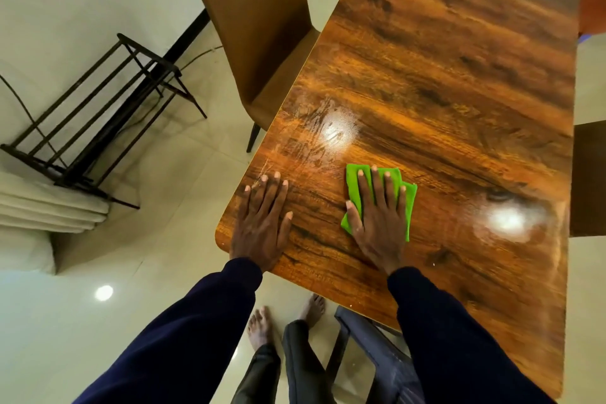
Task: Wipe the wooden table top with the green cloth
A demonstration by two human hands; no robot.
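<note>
Right hand (380, 223) presses green cloth (408, 203) on table (442, 75)

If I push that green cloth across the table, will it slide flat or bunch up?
Probably floppy: the green cloth lies thin and folded, with its corners offset under the right hand. It should slide easily, since the table top looks glossy. Edges outside the flat fingers may curl or bunch when pushed.
</note>
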